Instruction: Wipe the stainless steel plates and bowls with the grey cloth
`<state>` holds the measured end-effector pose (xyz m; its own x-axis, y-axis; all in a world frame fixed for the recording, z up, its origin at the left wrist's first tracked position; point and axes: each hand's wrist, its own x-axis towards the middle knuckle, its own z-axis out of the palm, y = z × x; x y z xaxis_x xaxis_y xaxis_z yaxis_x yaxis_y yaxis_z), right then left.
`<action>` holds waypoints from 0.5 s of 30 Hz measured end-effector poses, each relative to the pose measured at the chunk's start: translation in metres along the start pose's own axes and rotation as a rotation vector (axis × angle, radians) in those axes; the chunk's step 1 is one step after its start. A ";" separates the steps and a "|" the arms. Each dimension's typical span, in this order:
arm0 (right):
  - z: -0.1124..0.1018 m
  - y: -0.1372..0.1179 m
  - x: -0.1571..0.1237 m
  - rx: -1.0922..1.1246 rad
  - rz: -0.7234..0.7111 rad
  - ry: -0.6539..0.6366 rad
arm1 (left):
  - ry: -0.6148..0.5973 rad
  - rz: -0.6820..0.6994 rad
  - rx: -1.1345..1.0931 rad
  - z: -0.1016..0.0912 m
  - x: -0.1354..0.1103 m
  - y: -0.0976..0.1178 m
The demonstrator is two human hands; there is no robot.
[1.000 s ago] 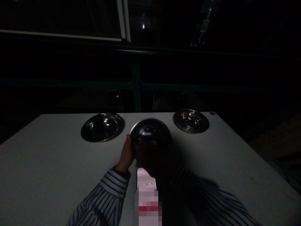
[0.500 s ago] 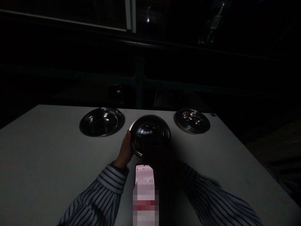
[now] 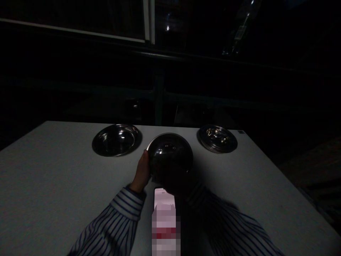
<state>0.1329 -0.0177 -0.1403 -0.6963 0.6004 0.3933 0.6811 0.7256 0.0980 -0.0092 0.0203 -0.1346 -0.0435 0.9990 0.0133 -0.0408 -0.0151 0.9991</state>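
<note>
In the head view, the left hand [image 3: 141,174] is gripping the left edge of a shiny metal dish [image 3: 170,148]. The right hand [image 3: 174,182] is sitting in shadow at the dish's near side; its grip I cannot tell. A lit phone [image 3: 164,199] is lying just nearer. Beyond the grip, a steel dish [image 3: 113,141] is resting leftward, stacked steel plates [image 3: 217,138] rightward.
</note>
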 end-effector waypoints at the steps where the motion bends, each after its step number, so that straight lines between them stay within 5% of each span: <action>1: -0.003 -0.001 -0.006 0.019 0.008 -0.009 | -0.010 -0.006 0.000 0.000 0.000 0.000; 5: -0.013 0.000 -0.011 0.039 -0.004 -0.051 | -0.016 0.013 -0.016 0.002 0.001 0.000; 12: -0.007 0.014 0.034 0.026 0.140 -0.019 | 0.034 0.074 0.186 -0.002 0.001 0.001; 15: -0.008 0.010 0.028 0.025 0.069 -0.040 | 0.027 0.066 0.187 -0.002 0.000 0.001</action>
<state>0.1217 0.0033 -0.1206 -0.6571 0.6616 0.3612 0.7220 0.6901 0.0495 -0.0115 0.0202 -0.1334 -0.0667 0.9945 0.0809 0.1492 -0.0702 0.9863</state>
